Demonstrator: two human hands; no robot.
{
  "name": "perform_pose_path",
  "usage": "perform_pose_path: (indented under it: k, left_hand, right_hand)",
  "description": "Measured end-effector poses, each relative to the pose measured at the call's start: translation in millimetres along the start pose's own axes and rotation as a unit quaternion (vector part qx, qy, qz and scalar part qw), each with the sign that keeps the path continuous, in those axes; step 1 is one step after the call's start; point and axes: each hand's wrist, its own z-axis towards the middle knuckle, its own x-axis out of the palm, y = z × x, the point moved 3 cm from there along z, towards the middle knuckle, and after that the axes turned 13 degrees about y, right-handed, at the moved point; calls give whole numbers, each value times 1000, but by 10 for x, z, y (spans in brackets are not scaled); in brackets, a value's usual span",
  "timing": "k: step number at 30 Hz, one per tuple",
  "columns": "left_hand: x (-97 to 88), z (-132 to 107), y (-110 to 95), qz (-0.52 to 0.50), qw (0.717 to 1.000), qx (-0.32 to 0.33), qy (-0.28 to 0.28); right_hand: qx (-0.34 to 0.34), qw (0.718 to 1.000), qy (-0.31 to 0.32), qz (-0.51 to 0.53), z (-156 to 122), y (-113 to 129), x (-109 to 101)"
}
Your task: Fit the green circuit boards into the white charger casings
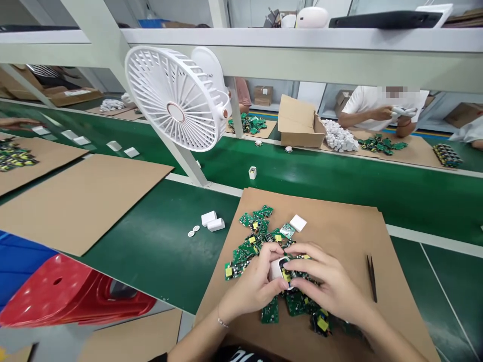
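Note:
Above a pile of green circuit boards (247, 251), my left hand (254, 286) is closed round a small white plastic housing (275, 269). My right hand (332, 281) has its fingertips at the housing's opening, pinching a circuit board (286, 275) with a yellow part that sits at least partly inside. My fingers hide how deep the board goes. More boards lie under and around both hands on a brown cardboard sheet (358, 236). Just beyond them are a flat white square piece (298, 223) and a single board (287, 231). Black tweezers (372, 279) rest to the right.
A white fan (175, 105) hangs from the frame at upper left. Two white housings (213, 221) and small white discs (193, 231) lie left of the cardboard. Past the bench, a green conveyor (320, 173) carries a white housing (252, 172). Across it, a person (377, 108) handles white parts.

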Motion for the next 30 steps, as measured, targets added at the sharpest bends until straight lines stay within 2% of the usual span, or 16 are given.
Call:
perform_pose_path:
  k: [4,6,10,13,18,23,30]
  left_hand:
    - [28,-43,-57,98,994,-25,50]
    - [22,-68,-77,153,985,-42,71]
    - [-75,-130,-111,214,969,-80,91]
    - [-165,-172,-153,168,982,-52,65]
    - [-147,-198,-241,103,994,42,8]
    - [-82,-193,-337,124,990,70,-15]
    - [-43,-220,-376,185,977,98,-32]
  right_hand:
    - [49,998,-13,-47,-104,149,138]
    - [47,997,-21,-54,-143,192,177]
    - [43,991,-106,-69,-301,276,90]
    - [82,980,-167,-71,-450,309,-12]
    - [84,975,-193,-68,-519,416,52]
    - [70,973,-205,-80,-504,495,164]
    - [61,970,-209,-106,-504,511,156]
